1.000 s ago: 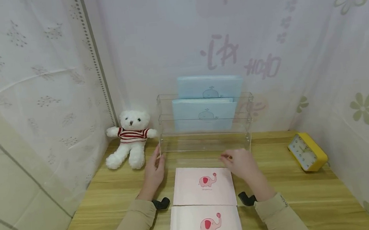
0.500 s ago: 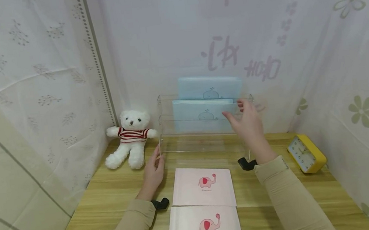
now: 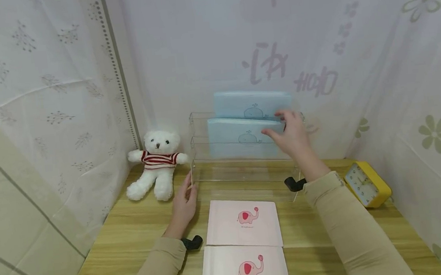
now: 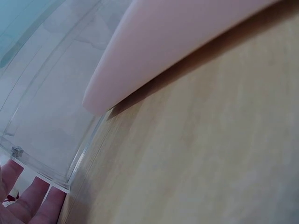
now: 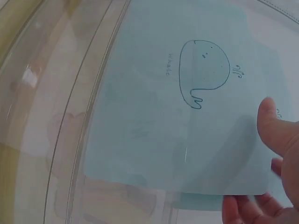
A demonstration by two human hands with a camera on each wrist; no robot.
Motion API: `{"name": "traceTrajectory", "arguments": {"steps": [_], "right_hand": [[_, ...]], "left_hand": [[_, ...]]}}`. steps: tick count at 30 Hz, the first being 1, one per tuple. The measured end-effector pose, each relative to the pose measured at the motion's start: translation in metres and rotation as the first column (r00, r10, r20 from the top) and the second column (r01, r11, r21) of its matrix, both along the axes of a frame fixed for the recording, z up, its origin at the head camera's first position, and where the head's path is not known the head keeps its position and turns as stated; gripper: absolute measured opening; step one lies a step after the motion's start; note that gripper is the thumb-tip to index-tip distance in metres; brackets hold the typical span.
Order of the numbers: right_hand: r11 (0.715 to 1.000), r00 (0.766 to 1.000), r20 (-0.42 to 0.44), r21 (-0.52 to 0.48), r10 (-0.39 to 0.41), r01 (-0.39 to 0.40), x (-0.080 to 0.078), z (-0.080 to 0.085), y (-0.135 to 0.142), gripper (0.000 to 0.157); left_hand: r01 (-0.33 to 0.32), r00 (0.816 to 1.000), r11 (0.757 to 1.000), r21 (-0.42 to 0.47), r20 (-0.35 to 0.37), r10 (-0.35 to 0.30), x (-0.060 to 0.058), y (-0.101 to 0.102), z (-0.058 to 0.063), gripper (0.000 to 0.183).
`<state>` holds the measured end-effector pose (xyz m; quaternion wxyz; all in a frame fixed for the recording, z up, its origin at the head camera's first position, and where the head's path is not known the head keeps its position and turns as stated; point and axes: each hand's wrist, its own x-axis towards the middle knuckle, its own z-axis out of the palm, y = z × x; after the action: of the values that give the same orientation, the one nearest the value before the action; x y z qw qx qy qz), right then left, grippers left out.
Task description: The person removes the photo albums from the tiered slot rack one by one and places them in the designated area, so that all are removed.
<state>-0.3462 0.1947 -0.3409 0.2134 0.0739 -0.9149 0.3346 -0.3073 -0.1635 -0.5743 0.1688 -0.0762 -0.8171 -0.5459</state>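
The front blue book point(image 3: 220, 131) stands in the clear rack point(image 3: 243, 170), on the near side of the back blue book point(image 3: 230, 101). The right hand point(image 3: 295, 134) is at its top right corner: the thumb is in front of the cover, and the fingers point(image 5: 231, 210) reach behind the right edge. They are spread well away from the thumb, and I cannot tell if they pinch the book. The left hand point(image 3: 183, 208) holds the rack's left end, thumb on one side of the clear wall and fingers on the other, with small gaps between them. The blue book looks thin, light and a bit bendy, and its smooth cover may be slippery. A good place to hold it seems to be the top right edge, thumb flat in front and fingers flat behind, with a soft squeeze so the corner does not crease. The rack looks hard and slick and might scoot if bumped, so a hand on its side should help. Two pink elephant books point(image 3: 226, 221) lie on the table point(image 3: 308, 262), nearer than the rack.
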Motion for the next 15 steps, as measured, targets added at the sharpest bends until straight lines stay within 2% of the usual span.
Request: {"name": "traceTrajectory", "arguments": {"steps": [3, 7, 10, 15], "right_hand": [[0.996, 0.996, -0.032, -0.009, 0.083, -0.083, -0.006, 0.000, 0.001, 0.057], [0.986, 0.986, -0.015, 0.000, 0.166, -0.166, -0.012, -0.004, 0.000, 0.040], [0.985, 0.985, -0.005, -0.006, 0.174, -0.174, -0.014, -0.008, -0.001, 0.032], [0.985, 0.988, -0.014, -0.072, 0.156, -0.157, -0.018, -0.010, -0.005, 0.026]], "left_hand": [[-0.008, 1.000, 1.000, 0.000, 0.005, 0.008, -0.001, -0.001, 0.000, 0.058], [-0.009, 1.000, 1.000, 0.006, 0.015, 0.008, -0.001, 0.000, 0.001, 0.059], [-0.003, 1.000, 1.000, 0.008, 0.018, 0.003, 0.000, 0.001, 0.002, 0.060], [-0.007, 1.000, 1.000, 0.005, 0.017, 0.007, 0.001, 0.001, 0.002, 0.060]]}}
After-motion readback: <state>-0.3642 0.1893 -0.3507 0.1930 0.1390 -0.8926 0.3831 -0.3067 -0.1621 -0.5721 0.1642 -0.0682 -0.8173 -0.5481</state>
